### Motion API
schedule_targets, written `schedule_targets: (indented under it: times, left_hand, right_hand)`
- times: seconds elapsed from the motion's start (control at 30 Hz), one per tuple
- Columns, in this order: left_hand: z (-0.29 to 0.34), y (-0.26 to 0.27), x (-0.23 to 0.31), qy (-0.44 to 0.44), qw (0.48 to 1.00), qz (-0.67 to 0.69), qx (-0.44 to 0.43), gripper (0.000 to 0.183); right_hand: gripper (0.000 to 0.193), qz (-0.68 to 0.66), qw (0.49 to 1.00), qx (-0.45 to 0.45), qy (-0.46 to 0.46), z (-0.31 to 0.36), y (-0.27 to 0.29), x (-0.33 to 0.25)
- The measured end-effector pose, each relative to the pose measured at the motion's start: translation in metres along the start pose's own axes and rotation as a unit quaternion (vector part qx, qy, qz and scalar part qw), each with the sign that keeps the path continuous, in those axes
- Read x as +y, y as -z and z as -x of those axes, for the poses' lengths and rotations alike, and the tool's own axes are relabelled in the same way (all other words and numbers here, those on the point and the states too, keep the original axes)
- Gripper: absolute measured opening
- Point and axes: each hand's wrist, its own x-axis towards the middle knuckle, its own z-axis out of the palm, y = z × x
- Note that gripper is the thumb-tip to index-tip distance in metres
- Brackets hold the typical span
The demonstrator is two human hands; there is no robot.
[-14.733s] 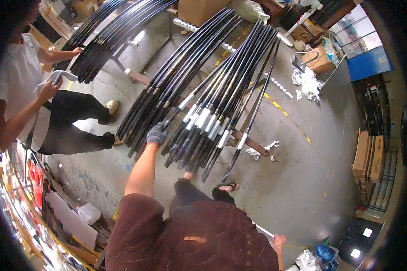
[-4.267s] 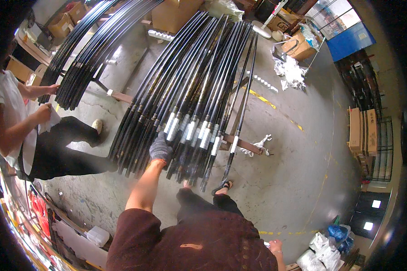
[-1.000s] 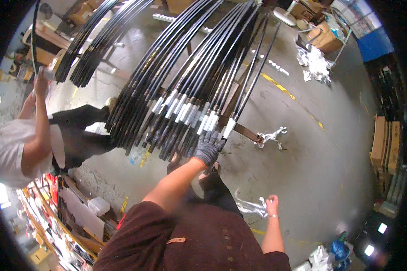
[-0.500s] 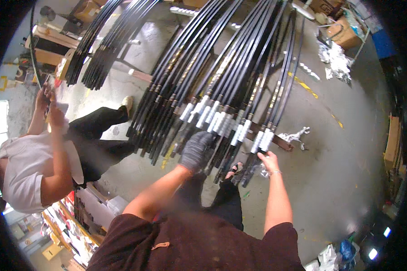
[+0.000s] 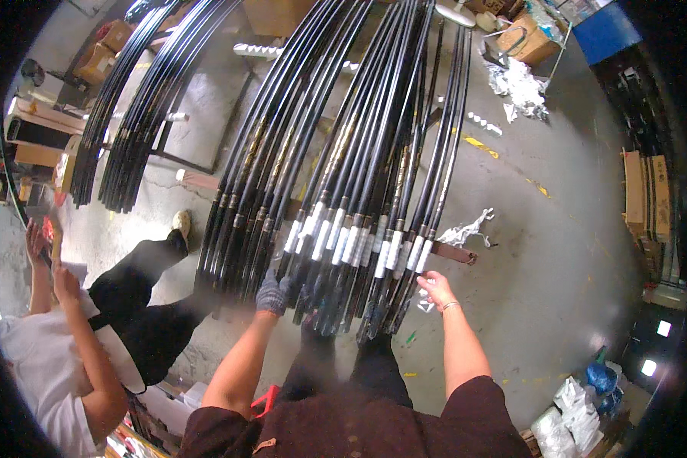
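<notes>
Many long black poles with gold markings lie side by side on a low support, their near ends pointing toward me. White wrapping (image 5: 343,238) bands several of them near those ends. My left hand (image 5: 271,296), in a grey knit glove, is closed at the left side of the white-banded black poles (image 5: 324,294); the poles partly hide its fingers. On the opposite side my bare right hand (image 5: 437,290) has its fingers bent against the outermost pole, thumb and fingertips close together. A bracelet is on that wrist.
Further bundles of black poles (image 5: 133,156) lie at the far left. Near them stands another person (image 5: 53,366) in a light shirt, hands raised. White scraps (image 5: 466,230) and a brown support bar (image 5: 454,253) are right of the poles. Cartons (image 5: 530,42) and plastic bags (image 5: 576,412) line the edges.
My gloved left hand has moved left, from over the middle of the banded poles to their left side. My right hand stays by the right side. The view has shifted.
</notes>
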Motion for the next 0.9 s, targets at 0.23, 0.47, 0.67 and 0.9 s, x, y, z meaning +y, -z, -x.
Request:
schedule_targets:
  times: [0.23, 0.47, 0.67, 0.9]
  left_hand:
    - [-0.008, -0.032, -0.043, 0.061, 0.996, 0.015, 0.056, 0.054]
    - [0.04, -0.003, 0.004, -0.053, 0.992, -0.018, 0.117, 0.035]
    - [0.088, 0.016, 0.029, -0.134, 0.974, 0.1, 0.153, 0.033]
    - [0.2, 0.049, 0.15, -0.162, 0.889, 0.419, -0.089, 0.027]
  right_hand:
    - [0.034, -0.035, 0.999, -0.006, 0.009, 0.017, 0.019, 0.013]
    - [0.023, 0.031, 0.998, 0.01, 0.046, 0.035, 0.065, 0.025]
    - [0.013, 0.062, 0.987, 0.044, 0.145, 0.053, 0.143, 0.11]
    - [0.013, 0.009, 0.961, 0.18, 0.209, 0.083, 0.21, 0.219]
